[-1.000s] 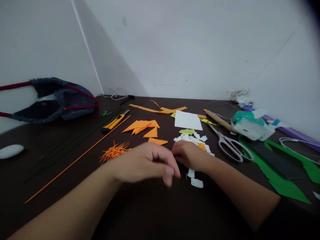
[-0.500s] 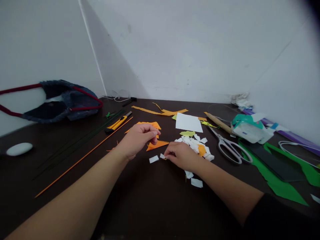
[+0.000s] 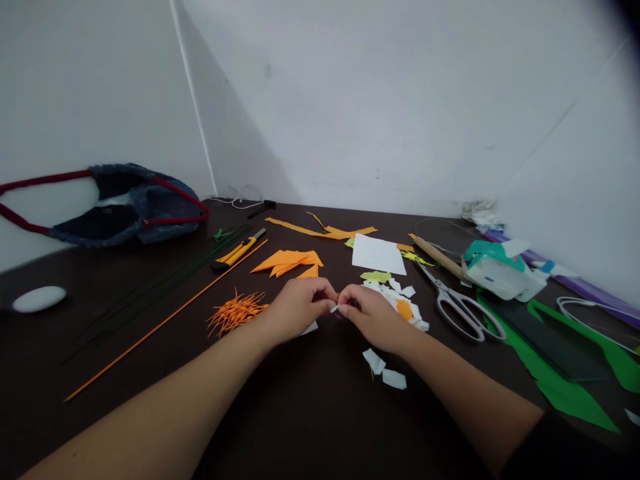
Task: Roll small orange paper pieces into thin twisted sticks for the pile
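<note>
My left hand (image 3: 303, 308) and my right hand (image 3: 370, 315) meet over the dark table, fingertips pinched together on a small white paper piece (image 3: 335, 309). Only a sliver of that paper shows between the fingers. Just beyond my right hand lies a heap of torn white paper pieces (image 3: 416, 311) with an orange scrap (image 3: 404, 309) on it. Folded orange paper (image 3: 290, 259) rests past my left hand. A pile of thin orange strips (image 3: 235, 312) lies beside my left wrist. Two loose white pieces (image 3: 395, 379) are nearer to me.
Scissors (image 3: 463, 310) lie at the right, near green paper (image 3: 575, 400) and a plastic-wrapped tissue pack (image 3: 500, 272). At the left are a yellow cutter (image 3: 237, 251), a long orange stick (image 3: 165, 321), a denim bag (image 3: 165, 207) and a white oval object (image 3: 40, 299). A white sheet (image 3: 379, 254) lies farther back.
My left hand has come down and right to meet my right hand at the small white paper piece. The orange strip pile, mostly covered before, now shows. The view has shifted slightly.
</note>
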Tool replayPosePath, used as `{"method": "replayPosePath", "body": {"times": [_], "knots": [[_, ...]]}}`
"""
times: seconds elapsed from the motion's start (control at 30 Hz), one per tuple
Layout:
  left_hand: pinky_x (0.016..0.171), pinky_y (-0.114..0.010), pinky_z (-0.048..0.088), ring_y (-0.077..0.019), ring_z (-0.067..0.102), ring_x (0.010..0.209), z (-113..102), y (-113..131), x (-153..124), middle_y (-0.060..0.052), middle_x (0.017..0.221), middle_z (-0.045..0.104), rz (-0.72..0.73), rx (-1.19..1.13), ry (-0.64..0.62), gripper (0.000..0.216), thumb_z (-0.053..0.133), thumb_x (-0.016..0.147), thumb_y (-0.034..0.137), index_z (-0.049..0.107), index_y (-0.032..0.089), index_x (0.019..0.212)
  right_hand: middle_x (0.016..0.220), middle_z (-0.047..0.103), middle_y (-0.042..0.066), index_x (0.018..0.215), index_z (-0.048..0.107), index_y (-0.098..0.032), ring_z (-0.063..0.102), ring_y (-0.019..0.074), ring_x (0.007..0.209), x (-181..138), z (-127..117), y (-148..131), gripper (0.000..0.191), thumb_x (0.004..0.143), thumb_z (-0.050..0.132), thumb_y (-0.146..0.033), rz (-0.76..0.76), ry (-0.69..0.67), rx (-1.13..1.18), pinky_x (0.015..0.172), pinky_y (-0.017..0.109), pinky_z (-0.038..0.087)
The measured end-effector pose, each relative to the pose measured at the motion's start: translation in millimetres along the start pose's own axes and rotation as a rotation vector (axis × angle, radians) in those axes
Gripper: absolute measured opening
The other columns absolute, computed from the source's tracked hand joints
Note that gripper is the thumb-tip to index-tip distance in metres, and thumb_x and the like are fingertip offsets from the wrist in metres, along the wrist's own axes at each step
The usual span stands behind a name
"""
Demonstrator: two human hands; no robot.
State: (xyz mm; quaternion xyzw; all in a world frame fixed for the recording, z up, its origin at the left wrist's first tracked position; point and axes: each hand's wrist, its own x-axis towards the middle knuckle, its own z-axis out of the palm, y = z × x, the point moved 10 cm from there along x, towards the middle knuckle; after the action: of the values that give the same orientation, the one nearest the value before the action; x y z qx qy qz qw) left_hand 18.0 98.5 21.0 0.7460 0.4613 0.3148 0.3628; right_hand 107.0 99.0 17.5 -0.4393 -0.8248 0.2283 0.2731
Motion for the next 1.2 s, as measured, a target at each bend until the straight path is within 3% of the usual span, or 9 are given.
{"method": "replayPosePath", "body": {"times": [0.1, 0.3, 0.53, 0.7, 0.9, 1.03, 1.2], "knots": [[0.059, -0.025, 0.04, -0.0129, 0.053, 0.061, 6.4, -4.2, -0.8, 0.0, 0.062, 0.059, -0.05, -0.097, -0.003, 0.008, 0.054, 0.073, 0.022, 0.06, 0.016, 0.072, 0.068, 0.057, -0.001, 0.074, 0.054, -0.019, 0.05, 0.0118, 0.062, -2.4, -14.4, 4.7, 0.007, 0.077, 0.048, -0.017, 0.067, 0.082, 0.13, 0.057, 0.025, 0.039], [0.059, -0.025, 0.039, -0.0127, 0.054, 0.059, 11.4, -7.0, -2.7, -0.001, 0.06, 0.06, -0.104, -0.262, 0.04, 0.017, 0.058, 0.073, 0.031, 0.058, 0.015, 0.07, 0.065, 0.062, 0.001, 0.07, 0.06, -0.018, 0.055, 0.0136, 0.059, -8.9, -20.0, 11.9, 0.005, 0.071, 0.056, -0.021, 0.125, 0.201, 0.254, 0.056, 0.027, 0.042], [0.059, -0.026, 0.04, -0.0113, 0.056, 0.058, 18.7, -10.3, -6.3, -0.003, 0.071, 0.063, -0.203, -0.458, -0.005, 0.019, 0.056, 0.076, 0.033, 0.057, 0.014, 0.072, 0.074, 0.062, 0.0, 0.075, 0.065, -0.022, 0.057, 0.0133, 0.071, -14.0, -29.7, -19.0, 0.014, 0.076, 0.053, -0.015, -0.136, 0.238, 0.222, 0.066, 0.028, 0.044], [0.056, -0.025, 0.039, -0.0097, 0.055, 0.053, 20.0, -10.4, -6.8, -0.001, 0.065, 0.061, -0.198, -0.492, -0.013, 0.015, 0.055, 0.076, 0.027, 0.055, 0.014, 0.069, 0.079, 0.059, 0.001, 0.082, 0.066, -0.024, 0.055, 0.0126, 0.07, -13.7, -30.8, -18.6, 0.012, 0.076, 0.058, -0.018, -0.166, 0.249, 0.235, 0.063, 0.027, 0.045], [0.053, -0.023, 0.038, -0.0085, 0.055, 0.049, 32.4, -9.3, -8.8, 0.0, 0.062, 0.06, -0.203, -0.624, -0.127, 0.016, 0.051, 0.08, 0.024, 0.056, 0.013, 0.07, 0.083, 0.057, 0.001, 0.09, 0.068, -0.03, 0.055, 0.013, 0.073, -14.7, -27.6, -20.9, 0.023, 0.074, 0.06, -0.016, -0.231, 0.231, 0.224, 0.066, 0.028, 0.046], [0.056, -0.024, 0.039, -0.0088, 0.055, 0.05, 28.2, -5.1, -9.5, -0.001, 0.064, 0.062, -0.207, -0.636, -0.09, 0.016, 0.053, 0.078, 0.023, 0.057, 0.012, 0.067, 0.083, 0.06, 0.001, 0.093, 0.067, -0.031, 0.057, 0.0141, 0.074, -15.0, -30.5, -15.7, 0.025, 0.073, 0.062, -0.018, -0.2, 0.266, 0.223, 0.065, 0.028, 0.047], [0.058, -0.026, 0.041, -0.0101, 0.056, 0.053, 29.1, -4.8, -10.3, -0.004, 0.068, 0.064, -0.219, -0.701, -0.071, 0.016, 0.054, 0.078, 0.025, 0.06, 0.012, 0.072, 0.083, 0.059, 0.001, 0.091, 0.068, -0.031, 0.057, 0.0141, 0.075, -15.1, -32.2, -20.1, 0.02, 0.078, 0.057, -0.021, -0.274, 0.287, 0.178, 0.067, 0.029, 0.047]]}}
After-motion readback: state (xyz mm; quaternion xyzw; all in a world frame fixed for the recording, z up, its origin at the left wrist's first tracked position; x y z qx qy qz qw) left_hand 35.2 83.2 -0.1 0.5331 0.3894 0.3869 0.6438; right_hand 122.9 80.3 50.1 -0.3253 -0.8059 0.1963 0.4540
